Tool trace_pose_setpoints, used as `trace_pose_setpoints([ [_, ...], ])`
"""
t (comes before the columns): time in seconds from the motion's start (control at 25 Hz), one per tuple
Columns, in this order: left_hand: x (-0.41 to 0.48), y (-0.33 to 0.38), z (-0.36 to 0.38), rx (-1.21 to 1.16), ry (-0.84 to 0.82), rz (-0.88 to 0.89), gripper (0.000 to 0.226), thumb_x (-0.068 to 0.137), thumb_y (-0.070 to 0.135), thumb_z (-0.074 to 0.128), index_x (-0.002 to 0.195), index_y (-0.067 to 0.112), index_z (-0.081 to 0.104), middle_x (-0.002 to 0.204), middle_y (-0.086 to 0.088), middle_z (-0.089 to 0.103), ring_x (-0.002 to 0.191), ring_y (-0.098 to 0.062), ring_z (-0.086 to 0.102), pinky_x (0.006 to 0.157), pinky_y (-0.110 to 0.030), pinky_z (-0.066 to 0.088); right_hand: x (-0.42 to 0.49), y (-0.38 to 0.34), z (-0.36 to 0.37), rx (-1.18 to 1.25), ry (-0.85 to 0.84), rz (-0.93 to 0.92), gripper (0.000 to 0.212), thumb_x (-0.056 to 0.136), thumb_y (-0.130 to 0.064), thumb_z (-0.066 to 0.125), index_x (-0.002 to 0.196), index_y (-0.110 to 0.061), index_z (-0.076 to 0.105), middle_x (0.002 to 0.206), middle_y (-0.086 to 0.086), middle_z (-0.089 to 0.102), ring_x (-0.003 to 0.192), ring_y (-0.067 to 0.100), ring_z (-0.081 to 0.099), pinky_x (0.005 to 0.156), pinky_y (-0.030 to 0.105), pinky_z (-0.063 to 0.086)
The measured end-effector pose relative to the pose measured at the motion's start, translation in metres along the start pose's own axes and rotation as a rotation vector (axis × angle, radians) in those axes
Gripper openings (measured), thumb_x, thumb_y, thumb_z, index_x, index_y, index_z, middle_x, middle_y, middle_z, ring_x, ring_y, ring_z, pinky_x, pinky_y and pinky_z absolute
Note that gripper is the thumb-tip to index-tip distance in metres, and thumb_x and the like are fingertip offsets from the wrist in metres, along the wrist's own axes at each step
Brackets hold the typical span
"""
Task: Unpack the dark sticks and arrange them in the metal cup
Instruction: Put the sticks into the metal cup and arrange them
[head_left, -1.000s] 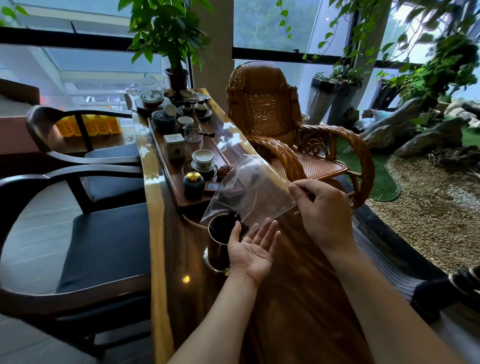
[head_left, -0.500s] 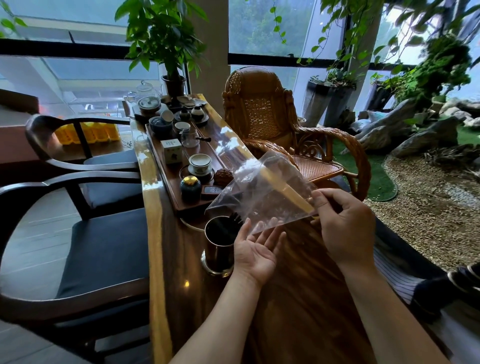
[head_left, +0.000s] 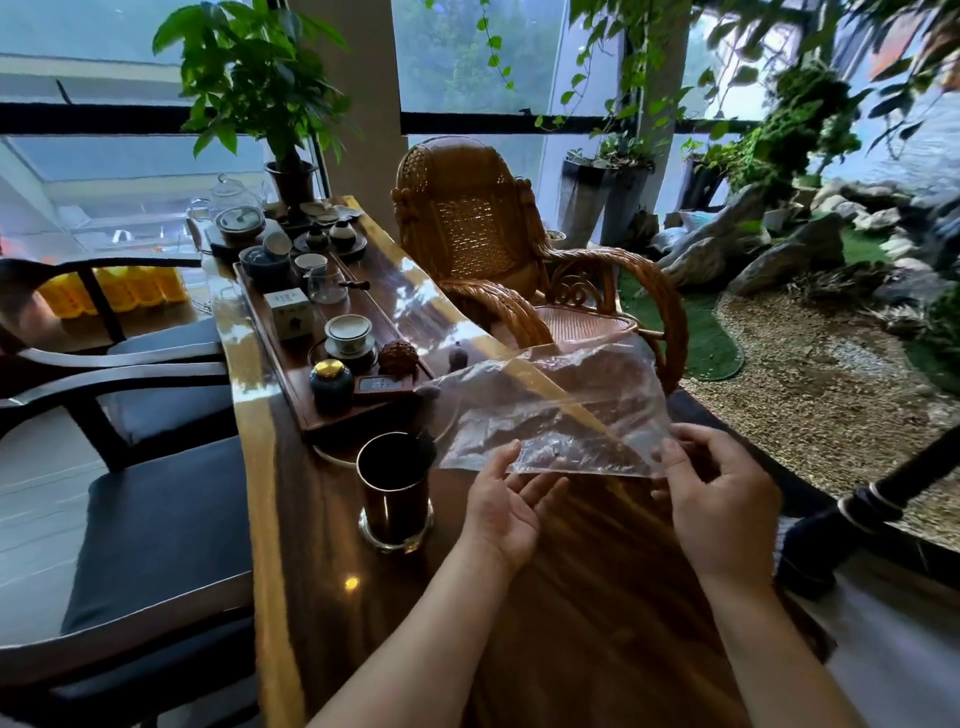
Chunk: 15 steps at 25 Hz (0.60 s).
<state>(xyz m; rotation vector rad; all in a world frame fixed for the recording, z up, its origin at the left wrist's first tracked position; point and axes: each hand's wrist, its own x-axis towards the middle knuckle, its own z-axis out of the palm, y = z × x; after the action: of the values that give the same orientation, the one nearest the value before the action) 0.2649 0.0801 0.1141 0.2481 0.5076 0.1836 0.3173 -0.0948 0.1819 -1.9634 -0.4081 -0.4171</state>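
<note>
Hands are working over a long wooden table (head_left: 597, 597): the right hand (head_left: 722, 499) is pinching the near right corner of a clear plastic bag (head_left: 556, 415) between thumb and fingers, and the left hand (head_left: 506, 501) is lying palm up under the bag's near edge, fingers spread and loose, gripping nothing. The bag is hanging flat and crumpled above the tabletop, stretching away to the left toward the metal cup (head_left: 396, 488), and I cannot tell whether anything is left inside it. The cup is standing upright on the table just left of the left hand, near the close end of a wooden tea tray (head_left: 270, 332). Dark sticks (head_left: 426, 446) are showing at the cup's far right rim, though the inside is too dark to count them. On the tray, a small dark jar with a gold lid (head_left: 331, 384), a lidded white cup (head_left: 348, 332) and a small white box (head_left: 288, 312) are sitting in a row running away from the camera. A wicker chair (head_left: 483, 249) is standing on the far right side of the table, and dark armchairs (head_left: 130, 467) are lining the left
</note>
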Motion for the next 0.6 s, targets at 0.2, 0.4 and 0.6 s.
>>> trace_pose_setpoints([
  [0.2,0.011,-0.021,-0.014,0.184,0.040,0.026,0.036,0.090,0.015,0.066,0.123,0.003,0.057,0.099,-0.018,0.076,0.081,-0.031,0.077,0.064,-0.039,0.062,-0.023,0.046,-0.020,-0.039,-0.008,0.147,0.021,0.094,-0.021,0.066,0.106,-0.036,0.057,0.090,-0.003,0.074,0.064,0.003,0.072,0.054,0.028,0.061],
  [0.4,0.023,-0.031,-0.042,0.386,0.286,0.200,0.025,0.091,0.010,0.070,0.111,0.009,0.056,0.096,-0.014,0.072,0.067,-0.023,0.077,0.055,-0.033,0.059,-0.059,0.076,-0.009,-0.150,-0.090,0.275,0.022,0.093,-0.022,0.068,0.106,-0.026,0.051,0.086,-0.003,0.072,0.058,0.009,0.070,0.054,0.038,0.062],
  [0.6,0.031,-0.034,-0.064,0.658,0.393,0.160,0.030,0.092,0.010,0.068,0.118,0.010,0.054,0.105,-0.015,0.070,0.080,-0.028,0.075,0.066,-0.040,0.061,-0.096,0.102,0.002,-0.427,-0.296,0.245,0.014,0.091,-0.021,0.071,0.090,-0.024,0.058,0.073,-0.014,0.063,0.065,0.010,0.064,0.055,0.031,0.053],
])
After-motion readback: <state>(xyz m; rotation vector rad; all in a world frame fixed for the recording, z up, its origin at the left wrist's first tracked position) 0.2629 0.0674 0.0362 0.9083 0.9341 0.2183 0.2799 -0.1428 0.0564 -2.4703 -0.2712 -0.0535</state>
